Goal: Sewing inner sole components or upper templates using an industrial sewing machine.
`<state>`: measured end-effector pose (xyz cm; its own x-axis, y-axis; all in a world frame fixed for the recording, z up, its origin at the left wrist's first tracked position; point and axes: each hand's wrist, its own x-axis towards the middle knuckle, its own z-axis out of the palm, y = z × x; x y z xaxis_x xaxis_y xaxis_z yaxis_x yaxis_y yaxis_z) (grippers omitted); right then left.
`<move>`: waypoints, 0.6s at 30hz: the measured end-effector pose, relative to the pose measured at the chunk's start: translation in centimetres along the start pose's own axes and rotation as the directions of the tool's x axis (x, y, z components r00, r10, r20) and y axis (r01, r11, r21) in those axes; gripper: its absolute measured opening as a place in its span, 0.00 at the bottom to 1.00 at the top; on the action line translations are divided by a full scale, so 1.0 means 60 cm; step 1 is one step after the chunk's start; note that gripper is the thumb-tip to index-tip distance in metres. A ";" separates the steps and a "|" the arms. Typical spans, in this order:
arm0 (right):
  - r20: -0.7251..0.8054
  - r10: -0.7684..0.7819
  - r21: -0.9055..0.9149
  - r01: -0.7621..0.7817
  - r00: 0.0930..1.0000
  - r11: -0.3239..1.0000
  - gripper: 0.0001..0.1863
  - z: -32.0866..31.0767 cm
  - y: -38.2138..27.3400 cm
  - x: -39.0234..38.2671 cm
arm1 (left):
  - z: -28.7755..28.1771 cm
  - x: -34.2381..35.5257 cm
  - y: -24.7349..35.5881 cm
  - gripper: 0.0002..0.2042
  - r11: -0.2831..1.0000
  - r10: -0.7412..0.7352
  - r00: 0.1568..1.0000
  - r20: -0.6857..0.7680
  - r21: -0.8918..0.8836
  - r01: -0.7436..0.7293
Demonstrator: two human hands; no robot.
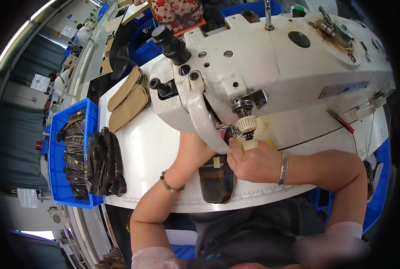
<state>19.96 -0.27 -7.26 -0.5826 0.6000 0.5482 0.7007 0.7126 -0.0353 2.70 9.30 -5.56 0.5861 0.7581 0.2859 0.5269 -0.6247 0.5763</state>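
Observation:
A dark plaid, slipper-shaped fabric piece with a small tan tag lies under the head of a white sewing machine. Its rounded end points toward me. My right hand is closed, fingers curled and pinching at the piece's right edge near the needle area. On the other side, my left hand reaches in beside the piece. The machine's curved white guard and head cover most of its fingers, so their grip does not show. The needle itself is hidden.
Tan sole-shaped pieces lie stacked at the table's far left. A blue bin at left holds plaid pieces, with more plaid pieces beside it. Red-handled snippers lie right. A ruler strip lines the front edge.

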 end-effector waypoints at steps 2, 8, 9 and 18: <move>0.010 -0.017 -0.053 0.017 1.000 0.998 0.06 -0.002 0.000 0.001 | 0.004 -0.002 -0.006 0.11 0.996 -0.022 1.000 -0.004 -0.087 0.022; -0.006 -0.012 -0.039 0.011 1.000 0.999 0.06 -0.004 0.004 0.001 | 0.004 0.006 0.001 0.14 0.994 -0.092 0.994 0.063 0.065 0.088; -0.006 -0.010 -0.038 0.010 1.000 0.999 0.06 -0.003 0.003 0.001 | 0.006 0.003 -0.007 0.14 0.994 -0.093 0.994 0.065 0.066 0.089; -0.007 -0.023 -0.029 0.023 1.000 0.999 0.06 -0.002 0.015 0.001 | -0.003 0.006 0.004 0.13 0.995 -0.098 0.995 0.017 0.009 0.098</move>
<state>20.62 0.37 -7.15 -0.5956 0.5811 0.5546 0.6991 0.7150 0.0016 2.91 9.46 -5.21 0.5419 0.8125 0.2148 0.5874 -0.5490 0.5946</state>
